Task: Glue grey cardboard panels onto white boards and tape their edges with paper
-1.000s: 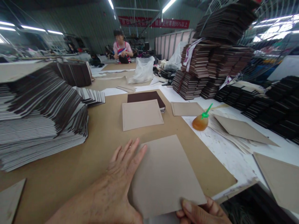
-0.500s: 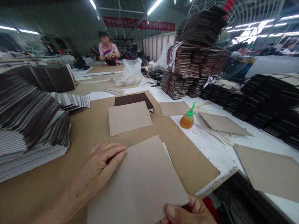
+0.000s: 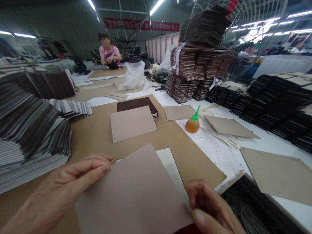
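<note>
The taupe panel (image 3: pixel 134 191) is, in the head view, at the near middle of the scene, above a white panel (image 3: pixel 170 164) that shows past its far and right edges. The left hand (image 3: pixel 83 182) pinches its left edge, thumb on top. The right hand (image 3: pixel 195 204) curls by the right edge, thumb and forefinger slightly parted; whether it grips, I cannot tell. Farther off, a tan panel (image 3: pixel 134 125) overlaps a dark brown stack (image 3: pixel 137 104). Right of these, an amber bottle (image 3: pixel 192 126) stands on the table (image 3: pixel 209 156).
</note>
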Demonstrator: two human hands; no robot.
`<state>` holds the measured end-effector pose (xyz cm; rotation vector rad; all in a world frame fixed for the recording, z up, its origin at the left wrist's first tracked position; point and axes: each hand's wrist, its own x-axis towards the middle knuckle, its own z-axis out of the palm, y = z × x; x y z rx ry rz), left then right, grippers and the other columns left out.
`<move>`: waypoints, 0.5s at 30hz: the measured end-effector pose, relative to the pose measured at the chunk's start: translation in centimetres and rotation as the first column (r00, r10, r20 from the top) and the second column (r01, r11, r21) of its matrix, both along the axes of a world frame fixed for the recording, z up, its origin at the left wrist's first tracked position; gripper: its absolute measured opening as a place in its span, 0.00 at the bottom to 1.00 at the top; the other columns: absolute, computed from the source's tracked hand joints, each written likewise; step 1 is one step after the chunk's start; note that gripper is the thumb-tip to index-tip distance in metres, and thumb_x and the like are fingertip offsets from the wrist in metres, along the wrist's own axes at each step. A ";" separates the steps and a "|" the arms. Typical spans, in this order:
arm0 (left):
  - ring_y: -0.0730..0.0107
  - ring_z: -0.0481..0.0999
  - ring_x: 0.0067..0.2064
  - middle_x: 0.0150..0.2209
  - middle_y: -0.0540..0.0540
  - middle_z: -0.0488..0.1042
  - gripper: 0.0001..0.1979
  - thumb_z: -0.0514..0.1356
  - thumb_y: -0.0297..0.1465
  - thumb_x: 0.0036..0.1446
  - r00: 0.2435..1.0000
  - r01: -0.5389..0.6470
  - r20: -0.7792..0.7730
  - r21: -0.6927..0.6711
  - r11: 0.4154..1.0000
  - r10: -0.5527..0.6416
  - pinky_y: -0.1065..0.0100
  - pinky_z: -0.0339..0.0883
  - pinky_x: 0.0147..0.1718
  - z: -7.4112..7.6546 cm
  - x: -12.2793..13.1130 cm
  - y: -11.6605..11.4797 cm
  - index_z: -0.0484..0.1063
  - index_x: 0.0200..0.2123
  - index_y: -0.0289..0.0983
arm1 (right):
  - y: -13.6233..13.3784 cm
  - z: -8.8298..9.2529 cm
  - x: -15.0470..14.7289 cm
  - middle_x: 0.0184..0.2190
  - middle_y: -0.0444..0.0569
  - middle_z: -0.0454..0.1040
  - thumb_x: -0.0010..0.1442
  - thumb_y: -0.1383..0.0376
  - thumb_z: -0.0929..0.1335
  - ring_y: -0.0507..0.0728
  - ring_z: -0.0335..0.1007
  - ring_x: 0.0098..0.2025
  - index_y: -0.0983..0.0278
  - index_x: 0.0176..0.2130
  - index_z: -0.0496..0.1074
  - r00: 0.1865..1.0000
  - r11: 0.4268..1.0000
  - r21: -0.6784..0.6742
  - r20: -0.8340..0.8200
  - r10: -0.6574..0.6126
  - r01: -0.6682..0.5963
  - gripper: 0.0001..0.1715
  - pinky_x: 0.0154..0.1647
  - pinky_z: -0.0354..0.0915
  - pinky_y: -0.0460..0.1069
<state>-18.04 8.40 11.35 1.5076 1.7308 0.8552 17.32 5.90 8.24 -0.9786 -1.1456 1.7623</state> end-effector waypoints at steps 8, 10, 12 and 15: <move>0.64 0.73 0.51 0.44 0.58 0.78 0.15 0.62 0.50 0.51 0.989 -0.004 -0.151 -0.003 1.000 0.003 0.74 0.67 0.44 1.2 2.6 0.3 0.78 0.31 0.47 | 2.6 2.0 -1.0 0.34 0.45 0.69 0.63 0.61 0.68 0.52 0.66 0.33 0.54 0.47 0.76 0.901 0.856 0.516 0.352 -0.255 0.040 0.12 0.32 0.62 0.46; 0.66 0.74 0.48 0.43 0.59 0.78 0.15 0.61 0.51 0.51 0.982 0.021 -0.190 -0.006 1.000 -0.021 0.76 0.67 0.41 1.4 3.0 0.5 0.77 0.30 0.48 | 2.9 1.7 -1.3 0.33 0.46 0.70 0.63 0.62 0.68 0.52 0.67 0.34 0.55 0.46 0.77 0.892 0.835 0.549 0.360 -0.274 0.036 0.11 0.32 0.63 0.47; 0.68 0.75 0.47 0.43 0.59 0.78 0.15 0.60 0.51 0.52 0.976 0.044 -0.213 -0.005 0.999 -0.044 0.78 0.66 0.41 1.5 3.2 0.6 0.78 0.31 0.48 | 2.9 1.5 -1.5 0.31 0.45 0.71 0.62 0.62 0.69 0.53 0.68 0.33 0.57 0.43 0.78 0.884 0.836 0.546 0.361 -0.298 0.058 0.09 0.32 0.62 0.47; 0.68 0.76 0.45 0.41 0.58 0.78 0.16 0.58 0.51 0.54 0.963 0.101 -0.250 -0.010 0.995 -0.100 0.76 0.67 0.42 1.6 3.6 1.0 0.78 0.32 0.48 | 2.8 1.5 -1.8 0.27 0.44 0.71 0.57 0.59 0.73 0.52 0.67 0.29 0.60 0.35 0.79 0.907 0.912 0.376 0.305 -0.291 0.166 0.08 0.28 0.61 0.46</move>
